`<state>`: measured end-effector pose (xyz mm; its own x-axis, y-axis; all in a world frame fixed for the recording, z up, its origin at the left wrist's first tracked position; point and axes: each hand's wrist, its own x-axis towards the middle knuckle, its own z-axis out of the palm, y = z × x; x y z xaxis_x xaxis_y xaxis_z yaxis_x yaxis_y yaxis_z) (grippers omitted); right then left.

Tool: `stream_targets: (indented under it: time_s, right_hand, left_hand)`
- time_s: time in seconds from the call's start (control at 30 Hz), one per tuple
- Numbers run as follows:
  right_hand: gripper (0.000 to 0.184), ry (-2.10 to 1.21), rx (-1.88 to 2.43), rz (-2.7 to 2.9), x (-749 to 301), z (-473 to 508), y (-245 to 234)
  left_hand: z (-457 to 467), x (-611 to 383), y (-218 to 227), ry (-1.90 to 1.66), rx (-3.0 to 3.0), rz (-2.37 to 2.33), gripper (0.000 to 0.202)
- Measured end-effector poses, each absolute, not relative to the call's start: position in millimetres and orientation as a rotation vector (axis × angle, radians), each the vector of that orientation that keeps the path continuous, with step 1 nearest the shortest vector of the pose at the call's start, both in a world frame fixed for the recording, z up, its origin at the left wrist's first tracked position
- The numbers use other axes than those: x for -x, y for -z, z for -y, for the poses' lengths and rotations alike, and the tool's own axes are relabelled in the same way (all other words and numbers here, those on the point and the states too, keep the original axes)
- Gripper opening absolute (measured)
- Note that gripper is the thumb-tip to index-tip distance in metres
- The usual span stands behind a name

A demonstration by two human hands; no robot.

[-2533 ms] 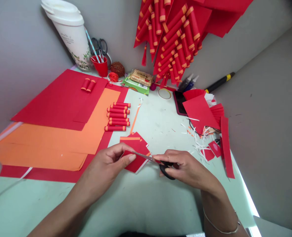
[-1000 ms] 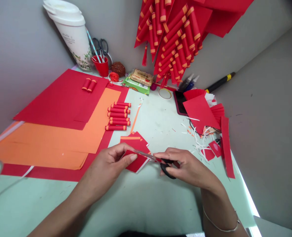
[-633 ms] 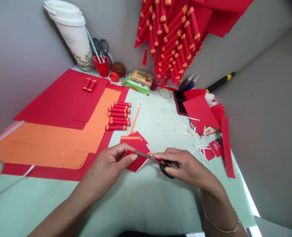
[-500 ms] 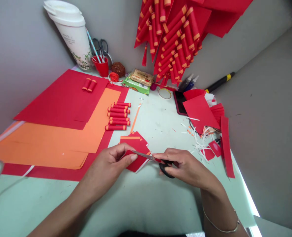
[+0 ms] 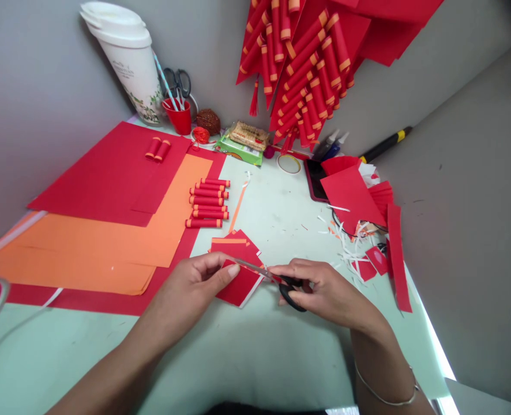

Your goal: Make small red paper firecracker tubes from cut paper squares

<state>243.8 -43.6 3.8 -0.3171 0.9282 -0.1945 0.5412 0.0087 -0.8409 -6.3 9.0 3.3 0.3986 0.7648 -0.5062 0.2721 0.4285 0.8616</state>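
My left hand (image 5: 206, 276) pinches a red paper piece (image 5: 240, 286) between thumb and fingers. A white strip shows along that piece's lower right edge. In my right hand (image 5: 320, 288) is a pair of scissors (image 5: 290, 297), black-handled, with fingers through the loops. Its blades point left along the paper's upper edge and reach to my left thumb; whether they are parted I cannot tell. Just behind lie more red paper pieces (image 5: 229, 244), one bearing an orange stripe. Past them, several red paper rolls (image 5: 207, 201) with orange ends lie in a column.
Large red sheets (image 5: 108, 173) and orange sheets (image 5: 86, 248) cover the left side. At the right are paper scraps (image 5: 354, 248), a red strip (image 5: 397, 259) and a phone (image 5: 316, 180). A white cup (image 5: 130, 69) and tape roll (image 5: 289, 163) stand behind. Red roll decorations (image 5: 307, 75) hang above.
The red paper in my left hand has tilted, so more of its face shows below the blades. Both hands have stayed nearly in place.
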Motion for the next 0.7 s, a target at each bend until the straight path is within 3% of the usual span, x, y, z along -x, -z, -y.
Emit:
stream_targets:
  time_s: [0.23, 0.37, 0.7]
  right_hand:
    - [0.046, -1.229, 1.64, 1.624, -243.3, 39.1, -2.4]
    - [0.045, -1.393, 1.627, 1.429, -242.4, 40.2, 0.6]
    - [0.052, -1.675, 1.42, 1.123, -228.6, 43.6, 4.7]
  left_hand:
    - [-6.0, 5.6, -0.2, -0.496, -1.035, -1.124, 0.029]
    - [-4.2, 4.0, -1.1, -0.499, -1.057, -1.174, 0.037]
    - [-9.0, -2.4, -5.7, -0.432, -1.149, -1.169, 0.028]
